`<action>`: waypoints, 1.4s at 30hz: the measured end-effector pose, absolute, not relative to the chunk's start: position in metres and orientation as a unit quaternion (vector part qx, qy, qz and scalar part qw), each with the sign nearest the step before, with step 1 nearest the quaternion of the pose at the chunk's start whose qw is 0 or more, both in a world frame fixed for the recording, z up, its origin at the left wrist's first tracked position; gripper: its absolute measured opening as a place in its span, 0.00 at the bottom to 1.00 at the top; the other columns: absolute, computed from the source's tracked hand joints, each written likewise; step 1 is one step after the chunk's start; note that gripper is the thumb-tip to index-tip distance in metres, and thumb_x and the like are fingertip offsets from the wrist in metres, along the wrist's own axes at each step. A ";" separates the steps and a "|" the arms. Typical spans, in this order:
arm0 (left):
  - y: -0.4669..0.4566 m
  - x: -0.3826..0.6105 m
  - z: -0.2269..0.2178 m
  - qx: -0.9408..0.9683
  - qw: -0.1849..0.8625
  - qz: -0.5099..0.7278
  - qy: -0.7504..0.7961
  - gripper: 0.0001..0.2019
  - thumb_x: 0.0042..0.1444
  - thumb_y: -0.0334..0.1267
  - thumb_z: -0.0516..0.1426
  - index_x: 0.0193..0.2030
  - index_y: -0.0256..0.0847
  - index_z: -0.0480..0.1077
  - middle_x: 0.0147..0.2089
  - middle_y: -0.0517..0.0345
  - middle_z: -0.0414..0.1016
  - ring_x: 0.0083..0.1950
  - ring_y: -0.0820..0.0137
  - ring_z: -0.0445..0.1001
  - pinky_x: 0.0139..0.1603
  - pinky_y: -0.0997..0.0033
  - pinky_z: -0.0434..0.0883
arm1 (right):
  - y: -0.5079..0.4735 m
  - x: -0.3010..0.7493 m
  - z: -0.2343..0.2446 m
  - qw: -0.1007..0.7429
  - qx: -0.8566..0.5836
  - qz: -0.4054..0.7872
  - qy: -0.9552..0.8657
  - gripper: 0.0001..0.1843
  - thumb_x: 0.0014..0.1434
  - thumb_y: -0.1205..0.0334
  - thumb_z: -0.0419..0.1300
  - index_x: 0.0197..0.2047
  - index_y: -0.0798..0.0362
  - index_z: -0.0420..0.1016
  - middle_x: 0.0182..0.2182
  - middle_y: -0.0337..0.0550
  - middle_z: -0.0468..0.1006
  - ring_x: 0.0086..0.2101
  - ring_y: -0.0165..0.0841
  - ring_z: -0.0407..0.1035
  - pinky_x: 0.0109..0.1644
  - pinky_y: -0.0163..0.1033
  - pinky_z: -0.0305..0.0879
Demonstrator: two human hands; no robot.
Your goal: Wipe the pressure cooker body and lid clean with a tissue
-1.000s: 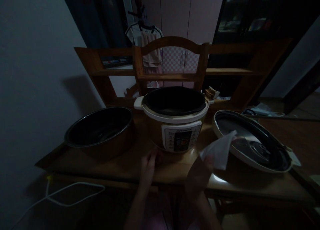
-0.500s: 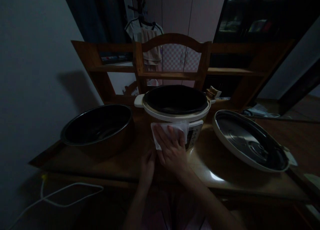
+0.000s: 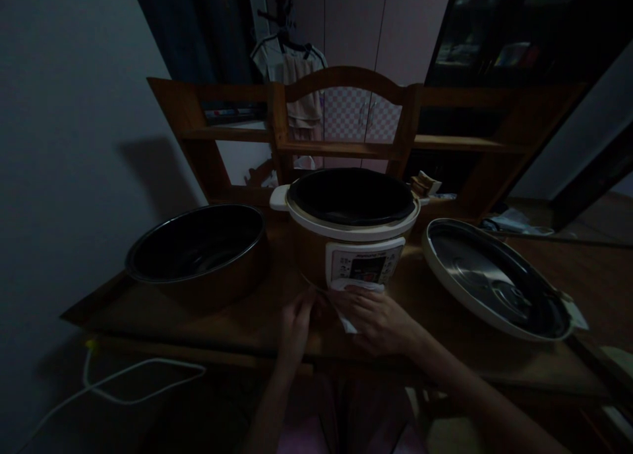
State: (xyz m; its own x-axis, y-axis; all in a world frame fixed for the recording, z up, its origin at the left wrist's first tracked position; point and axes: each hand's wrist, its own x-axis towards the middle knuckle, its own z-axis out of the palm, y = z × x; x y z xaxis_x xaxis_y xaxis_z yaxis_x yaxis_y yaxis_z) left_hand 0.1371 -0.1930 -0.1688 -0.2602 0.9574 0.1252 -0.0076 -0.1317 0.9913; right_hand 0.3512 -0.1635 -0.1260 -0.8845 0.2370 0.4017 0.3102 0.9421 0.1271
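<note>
"What's on the counter?"
"Cooker in the middle, pot to its left, lid to its right."
"Behind?"
"The shelf, then the wardrobe."
"In front?"
"Cloth under the right fingers, at the cooker's lower front; left fingers just beside."

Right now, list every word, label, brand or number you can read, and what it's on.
Control panel of the electric cooker, top line: possibly "Joyoung", too blurred to confirm.
Same panel, button labels beside the display: too small and blurred to read.
Lid and black-lined pot: nothing legible.
Elsewhere: no readable text.
</note>
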 end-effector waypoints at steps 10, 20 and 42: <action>-0.194 0.138 -0.164 0.454 0.410 0.585 0.531 0.24 0.64 0.57 0.55 0.28 0.38 0.74 0.26 0.58 0.71 0.30 0.71 0.68 0.35 0.72 0.63 | -0.175 0.413 -0.126 0.234 -0.136 -0.107 -0.957 0.37 0.67 0.56 0.54 0.75 0.62 0.54 0.66 0.56 0.66 0.67 0.45 0.59 0.69 0.53 0.63; -0.190 0.133 -0.175 0.453 0.403 0.574 0.550 0.23 0.63 0.57 0.56 0.29 0.39 0.74 0.28 0.58 0.72 0.32 0.69 0.68 0.38 0.72 0.63 | -0.174 0.353 -0.091 0.702 -0.385 0.116 -0.589 0.31 0.73 0.53 0.44 0.76 0.50 0.51 0.75 0.43 0.47 0.73 0.45 0.38 0.75 0.61 0.32; -0.194 0.133 -0.171 0.456 0.397 0.567 0.559 0.19 0.62 0.54 0.58 0.34 0.39 0.78 0.32 0.58 0.77 0.34 0.68 0.70 0.39 0.72 0.65 | -0.213 0.283 -0.154 0.497 -0.496 0.095 -0.706 0.33 0.75 0.60 0.39 0.79 0.46 0.31 0.76 0.43 0.29 0.73 0.48 0.22 0.72 0.71 0.37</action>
State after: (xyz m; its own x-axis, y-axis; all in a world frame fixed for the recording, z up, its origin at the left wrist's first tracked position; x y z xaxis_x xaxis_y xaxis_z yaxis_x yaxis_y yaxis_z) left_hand 0.1327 -0.1939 -0.1715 -0.2686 0.9605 0.0734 0.0592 -0.0596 0.9965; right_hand 0.2831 -0.2133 -0.1539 -0.0142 0.7945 0.6072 0.6051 0.4902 -0.6274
